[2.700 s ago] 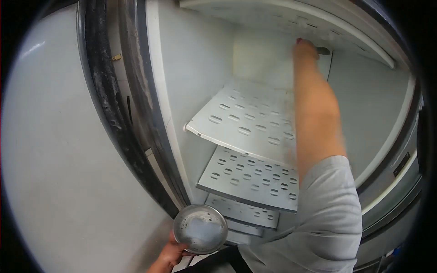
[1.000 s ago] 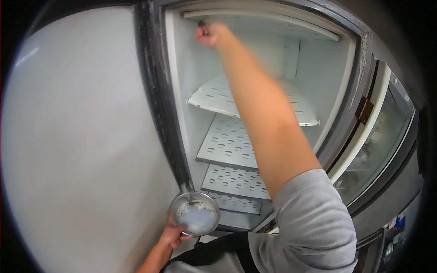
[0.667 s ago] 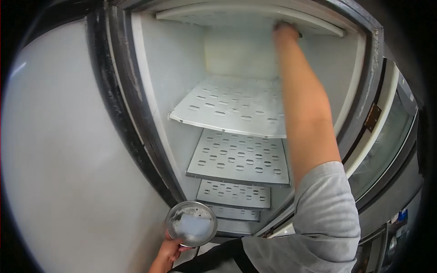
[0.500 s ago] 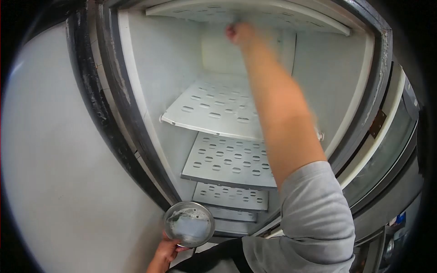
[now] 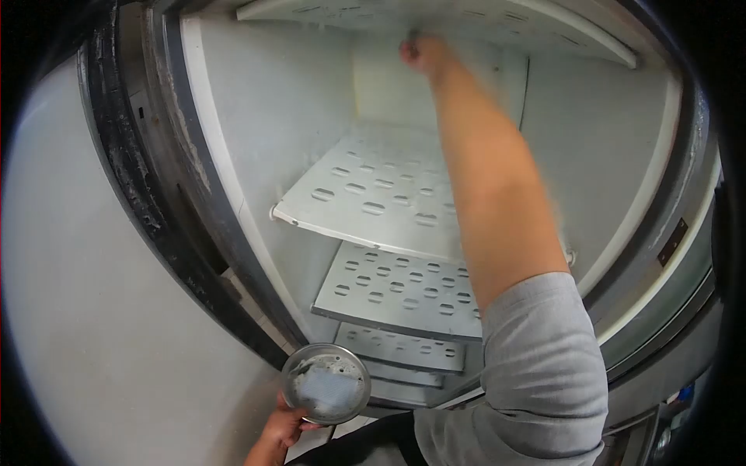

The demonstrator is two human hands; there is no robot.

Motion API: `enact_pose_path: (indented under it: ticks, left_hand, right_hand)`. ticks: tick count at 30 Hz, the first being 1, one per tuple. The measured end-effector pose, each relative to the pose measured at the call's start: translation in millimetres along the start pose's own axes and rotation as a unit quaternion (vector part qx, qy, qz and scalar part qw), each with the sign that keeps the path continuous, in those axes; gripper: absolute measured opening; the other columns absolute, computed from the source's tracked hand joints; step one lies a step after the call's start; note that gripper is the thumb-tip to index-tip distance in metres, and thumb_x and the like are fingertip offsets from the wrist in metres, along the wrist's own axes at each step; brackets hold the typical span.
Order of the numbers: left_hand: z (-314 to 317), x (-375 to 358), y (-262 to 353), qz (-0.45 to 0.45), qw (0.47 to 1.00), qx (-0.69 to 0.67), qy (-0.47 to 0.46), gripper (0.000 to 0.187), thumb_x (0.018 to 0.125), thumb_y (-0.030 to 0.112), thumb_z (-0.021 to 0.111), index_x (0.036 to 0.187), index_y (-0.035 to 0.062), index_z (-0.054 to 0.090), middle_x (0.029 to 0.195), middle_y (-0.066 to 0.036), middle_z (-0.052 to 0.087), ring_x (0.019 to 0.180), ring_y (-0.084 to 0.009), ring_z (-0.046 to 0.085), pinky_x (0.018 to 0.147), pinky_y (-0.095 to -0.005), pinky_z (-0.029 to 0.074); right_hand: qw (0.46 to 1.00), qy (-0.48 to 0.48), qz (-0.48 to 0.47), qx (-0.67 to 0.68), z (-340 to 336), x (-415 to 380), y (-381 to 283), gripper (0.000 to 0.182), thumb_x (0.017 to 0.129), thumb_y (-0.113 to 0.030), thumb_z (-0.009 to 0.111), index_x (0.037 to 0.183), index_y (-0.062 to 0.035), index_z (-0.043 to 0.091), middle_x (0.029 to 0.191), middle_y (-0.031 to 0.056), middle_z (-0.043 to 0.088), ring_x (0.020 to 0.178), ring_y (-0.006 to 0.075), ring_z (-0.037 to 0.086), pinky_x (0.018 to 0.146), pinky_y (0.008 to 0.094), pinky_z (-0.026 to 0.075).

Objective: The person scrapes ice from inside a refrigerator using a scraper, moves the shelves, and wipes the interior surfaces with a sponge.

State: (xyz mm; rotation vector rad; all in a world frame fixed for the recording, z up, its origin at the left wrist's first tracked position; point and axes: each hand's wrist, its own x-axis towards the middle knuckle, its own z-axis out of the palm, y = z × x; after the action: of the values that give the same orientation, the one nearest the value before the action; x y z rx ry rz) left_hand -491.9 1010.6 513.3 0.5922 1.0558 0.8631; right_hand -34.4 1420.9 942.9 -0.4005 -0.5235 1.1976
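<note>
My left hand [image 5: 286,426] grips the edge of a round metal bowl [image 5: 363,398] low in the view, outside the refrigerator. Whitish, sudsy water [image 5: 330,386] fills part of it. Deep inside the refrigerator, my right hand [image 5: 423,56] is raised just under the top shelf [image 5: 342,13], its fingers closed. Something small and dark shows at the fingers, too blurred to name. Below the outstretched arm lies a white slotted shelf [image 5: 326,211].
Further slotted shelves [image 5: 396,303] are stacked lower in the refrigerator. An open door [image 5: 93,295] fills the left side. The dark door frame and a hinge [image 5: 673,241] stand at the right.
The view has moved slightly closer and shifted, so the cabinet looks larger. My right hand stays near the top shelf, blurred at the fingers. The bowl remains in my left hand.
</note>
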Motion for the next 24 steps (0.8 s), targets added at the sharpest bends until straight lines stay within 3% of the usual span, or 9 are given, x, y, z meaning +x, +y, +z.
enact_pose_path:
  ticks: [2, 6, 9, 12, 15, 18, 20, 21, 24]
  left_hand:
    - [-2.1, -2.1, 1.9, 0.011, 1.0, 0.013, -0.002, 0.072, 0.07, -0.018, 0.043, 0.129, 0.0187, 0.023, 0.123, -0.014, 0.038, 0.1, -0.0357, 0.054, 0.052, -0.0379, 0.058]
    - [-10.6, -0.9, -0.5, 0.021, 0.999, 0.015, -0.038, 0.073, 0.071, -0.017, 0.045, 0.131, 0.0199, 0.025, 0.118, -0.014, 0.044, 0.1, -0.0351, 0.054, 0.058, -0.0396, 0.059]
    - [-4.3, -2.1, -1.0, 0.013, 1.0, 0.02, -0.013, 0.074, 0.071, -0.017, 0.046, 0.131, 0.0201, 0.025, 0.117, -0.013, 0.045, 0.098, -0.0342, 0.054, 0.056, -0.0386, 0.058]
    - [13.3, -13.9, 13.4, -0.007, 0.999, 0.02, 0.03, 0.074, 0.071, -0.017, 0.046, 0.131, 0.0214, 0.025, 0.116, -0.013, 0.045, 0.093, -0.0332, 0.056, 0.049, -0.0375, 0.056]
    - [8.0, -5.3, 1.5, 0.01, 0.999, -0.018, 0.025, 0.075, 0.071, -0.017, 0.046, 0.131, 0.0222, 0.025, 0.116, -0.014, 0.045, 0.087, -0.0333, 0.058, 0.043, -0.0365, 0.054]
    - [8.0, -1.6, 1.6, 0.019, 1.0, -0.013, 0.015, 0.074, 0.071, -0.018, 0.045, 0.13, 0.0221, 0.025, 0.117, -0.014, 0.045, 0.083, -0.0338, 0.059, 0.043, -0.0365, 0.054]
    - [-0.4, 0.3, -1.2, 0.019, 1.0, -0.014, -0.008, 0.074, 0.071, -0.017, 0.045, 0.13, 0.0217, 0.026, 0.117, -0.014, 0.045, 0.081, -0.0343, 0.06, 0.046, -0.0378, 0.055]
    - [2.7, 0.6, -0.7, 0.017, 1.0, -0.016, 0.0, 0.073, 0.071, -0.017, 0.046, 0.13, 0.0209, 0.026, 0.117, -0.014, 0.045, 0.08, -0.034, 0.06, 0.046, -0.038, 0.055]
    - [9.6, -3.6, 5.1, 0.013, 1.0, -0.01, 0.024, 0.072, 0.072, -0.016, 0.047, 0.13, 0.0187, 0.025, 0.116, -0.015, 0.046, 0.078, -0.0329, 0.061, 0.047, -0.0381, 0.056]
  right_hand:
    - [0.998, 0.034, -0.042, 0.028, -30.7, 22.1, -20.4, 0.013, 0.085, -0.008, 0.041, 0.095, -0.0004, 0.043, 0.075, 0.0128, 0.05, 0.064, 0.0226, 0.049, 0.053, 0.0292, 0.043]
    - [0.982, 0.068, -0.117, 0.129, -89.6, 65.9, -143.0, 0.012, 0.085, -0.007, 0.04, 0.094, 0.0004, 0.042, 0.072, 0.0122, 0.049, 0.062, 0.0215, 0.048, 0.052, 0.0272, 0.042]
    - [0.987, 0.032, -0.143, 0.062, -65.7, 38.9, -112.0, 0.016, 0.087, -0.006, 0.035, 0.102, -0.0002, 0.039, 0.078, 0.0123, 0.05, 0.061, 0.0185, 0.047, 0.048, 0.026, 0.04]
    - [0.979, -0.05, 0.06, -0.188, -90.3, 54.0, -115.2, 0.019, 0.088, -0.004, 0.034, 0.107, -0.0024, 0.035, 0.082, 0.0139, 0.048, 0.062, 0.0181, 0.047, 0.048, 0.0266, 0.04]
    - [0.95, 0.177, -0.239, -0.1, -74.5, -17.5, -80.9, 0.02, 0.089, -0.004, 0.036, 0.109, -0.0026, 0.038, 0.084, 0.014, 0.05, 0.063, 0.0189, 0.05, 0.05, 0.0281, 0.043]
    - [0.962, 0.11, -0.248, -0.015, -89.3, 39.2, -91.9, 0.022, 0.09, -0.007, 0.037, 0.112, -0.0021, 0.04, 0.087, 0.0136, 0.051, 0.064, 0.0215, 0.052, 0.053, 0.0308, 0.047]
    - [0.979, 0.04, -0.153, 0.132, -60.0, 48.7, -60.4, 0.021, 0.09, -0.01, 0.038, 0.108, -0.0026, 0.046, 0.082, 0.0134, 0.051, 0.066, 0.024, 0.053, 0.056, 0.0357, 0.047]
    - [0.985, 0.012, -0.1, 0.142, -37.1, 56.0, -33.0, 0.021, 0.09, -0.01, 0.038, 0.108, -0.0027, 0.046, 0.081, 0.0134, 0.051, 0.066, 0.0241, 0.053, 0.056, 0.0358, 0.047]
    - [0.997, -0.056, 0.007, 0.043, 26.3, 50.7, 65.2, 0.02, 0.089, -0.011, 0.039, 0.106, -0.0029, 0.047, 0.081, 0.0134, 0.052, 0.066, 0.0244, 0.053, 0.057, 0.036, 0.047]
